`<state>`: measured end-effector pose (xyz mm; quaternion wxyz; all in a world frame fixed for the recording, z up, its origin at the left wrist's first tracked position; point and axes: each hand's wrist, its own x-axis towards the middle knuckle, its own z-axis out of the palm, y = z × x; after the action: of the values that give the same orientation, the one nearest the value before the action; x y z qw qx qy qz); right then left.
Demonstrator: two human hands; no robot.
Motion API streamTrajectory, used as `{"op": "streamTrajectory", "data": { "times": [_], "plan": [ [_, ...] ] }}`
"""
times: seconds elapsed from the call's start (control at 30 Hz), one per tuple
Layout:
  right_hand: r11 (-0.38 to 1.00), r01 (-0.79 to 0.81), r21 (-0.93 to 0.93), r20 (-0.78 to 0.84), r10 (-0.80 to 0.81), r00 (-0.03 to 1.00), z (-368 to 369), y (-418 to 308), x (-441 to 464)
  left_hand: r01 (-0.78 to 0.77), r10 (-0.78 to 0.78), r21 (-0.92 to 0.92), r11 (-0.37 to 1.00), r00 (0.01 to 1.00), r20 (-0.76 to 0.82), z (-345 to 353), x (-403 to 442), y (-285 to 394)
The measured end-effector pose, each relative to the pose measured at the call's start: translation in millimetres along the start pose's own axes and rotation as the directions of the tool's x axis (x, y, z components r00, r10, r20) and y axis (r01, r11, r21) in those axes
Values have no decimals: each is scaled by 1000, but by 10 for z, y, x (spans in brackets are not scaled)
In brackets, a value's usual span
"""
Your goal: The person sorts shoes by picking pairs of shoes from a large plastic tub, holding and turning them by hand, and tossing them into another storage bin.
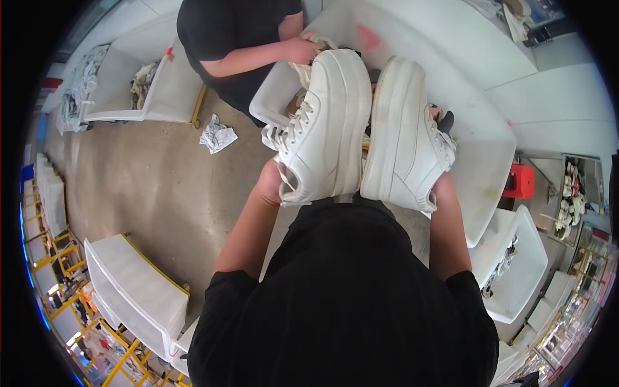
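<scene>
A white lace-up platform sneaker (322,132) is held up by my left hand (271,183), whose fingers go into the heel opening. My right hand (443,191) grips a matching white sneaker (406,138) the same way, its fingers partly hidden by the shoe. Toes point away from me, and the thick soles face each other with a narrow gap between them. Grey scuffs mark the right sole. Both shoes are above a large white bin (480,155), where other shoes show in part behind them.
Across the bin a person in black (242,39) has a hand on a light-coloured shoe. Crumpled paper (218,134) lies on the floor to the left. Another white bin (161,90), a red stool (520,181) and a smaller bin (525,267) with shoes stand around.
</scene>
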<state>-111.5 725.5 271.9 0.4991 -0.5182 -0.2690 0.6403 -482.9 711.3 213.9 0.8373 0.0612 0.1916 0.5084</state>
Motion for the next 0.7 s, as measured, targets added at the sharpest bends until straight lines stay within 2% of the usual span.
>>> {"op": "streamTrajectory", "data": {
  "times": [0.07,0.1,0.13,0.17,0.2,0.23,0.27,0.3,0.33,0.37,0.4,0.43,0.47,0.53,0.57,0.6,0.67,0.7],
  "plan": [
    [991,22,-129,-67,-31,997,117,-25,-22,4,-4,42,999,1000,4,201,-122,16],
    [978,55,-200,-80,-72,994,192,-36,-37,-7,26,233,972,996,-80,299,-142,17],
    [955,167,-246,-22,-178,984,271,-5,-23,-13,33,233,972,996,-82,369,-160,-42],
    [918,280,-282,35,-282,959,351,25,-8,-136,184,338,931,977,-112,440,-160,-122],
    [804,493,-332,157,-469,869,453,61,0,-246,331,443,862,935,-124,475,-159,-147],
    [802,497,-330,159,-472,867,710,-25,-97,-226,317,602,766,947,-48,240,-125,-141],
    [924,371,-96,41,-369,929,1079,-225,-276,-230,320,604,763,947,-44,370,-112,-114],
    [953,303,30,-2,-303,953,1148,-219,-292,-409,456,674,615,882,120,599,-84,-102],
    [957,239,161,-45,-235,971,1218,-215,-308,-466,495,660,589,854,161,670,-76,-152],
    [851,491,-184,135,-473,871,1143,-6,-202,-521,533,645,560,822,201,741,-68,-202],
    [562,700,-442,379,-590,713,1049,157,-125,-573,568,626,529,787,241,813,-61,-253],
    [546,618,-566,354,-516,780,1127,124,-211,-596,603,643,481,757,252,828,-65,-273],
    [547,620,-563,354,-518,779,1188,125,-215,-612,620,649,452,738,264,837,-68,-256],
    [409,759,-507,443,-632,636,1290,121,-189,-641,654,659,394,699,289,882,-74,-212],
    [546,661,-515,446,-487,751,1277,109,-212,-613,651,708,351,703,286,929,-117,-174],
    [544,665,-512,449,-491,747,1322,95,-222,-583,650,752,306,705,283,970,-154,-136],
    [446,743,-499,508,-544,668,1425,42,-237,-597,681,760,258,670,295,892,-146,-169],
    [399,709,-581,507,-504,699,1453,23,-234,-605,708,767,216,637,303,860,-150,-184]
  ]
}}
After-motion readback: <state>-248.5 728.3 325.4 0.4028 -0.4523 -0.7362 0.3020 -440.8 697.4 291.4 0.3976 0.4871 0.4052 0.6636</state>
